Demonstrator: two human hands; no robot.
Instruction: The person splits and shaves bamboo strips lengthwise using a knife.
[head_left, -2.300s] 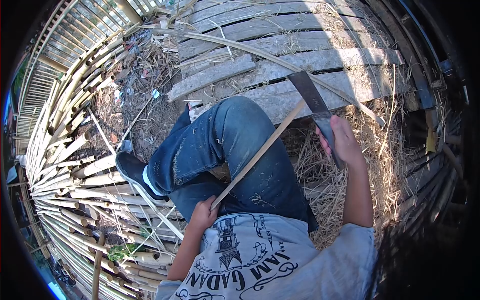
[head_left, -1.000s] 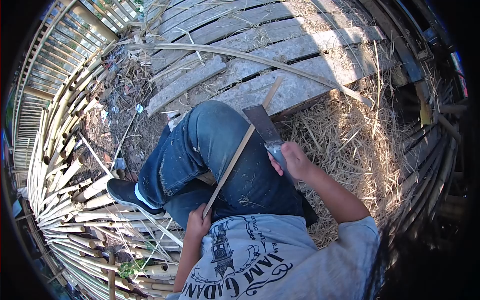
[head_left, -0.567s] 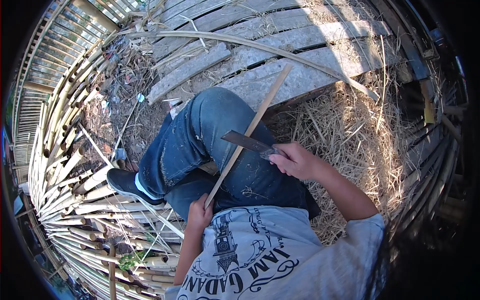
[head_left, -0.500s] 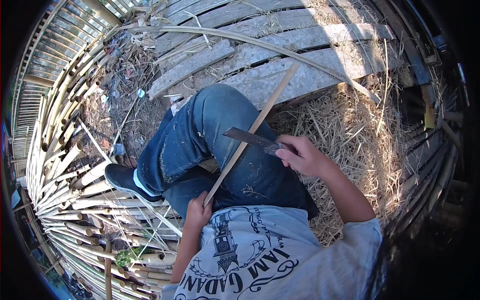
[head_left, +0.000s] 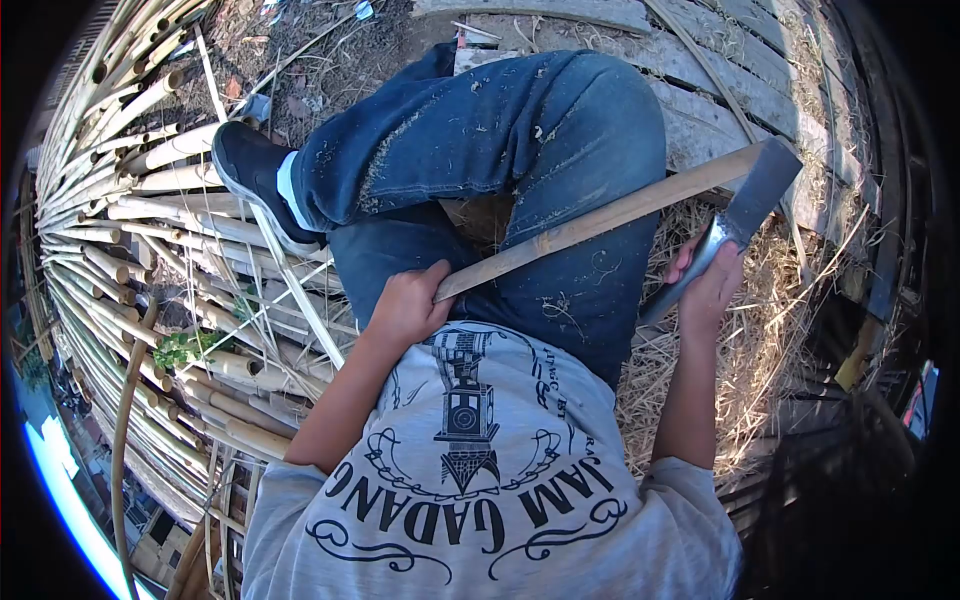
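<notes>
A flat, pale bamboo strip (head_left: pixel 610 214) slants across the raised knee of my jeans. My left hand (head_left: pixel 408 302) is closed around its near end, close to my waist. In my right hand (head_left: pixel 710 278), fingers are wrapped round the metal handle of a broad-bladed machete (head_left: pixel 762 190). The blade overlaps the strip's far end, beyond the knee; whether it cuts in or only lies against it, I cannot tell. Small shavings cling to the jeans (head_left: pixel 590 130).
Many cut bamboo poles (head_left: pixel 180 155) are stacked at the left. Grey wooden planks (head_left: pixel 700 125) lie past my knee, with a long split strip (head_left: pixel 705 65) across them. Dry shavings (head_left: pixel 745 370) cover the ground at the right. A dark shoe (head_left: pixel 250 180) rests beside the poles.
My view has turned. The machete has moved outward from the strip's middle to its far end, and the strip now lies at a flatter slant. My left hand keeps its hold.
</notes>
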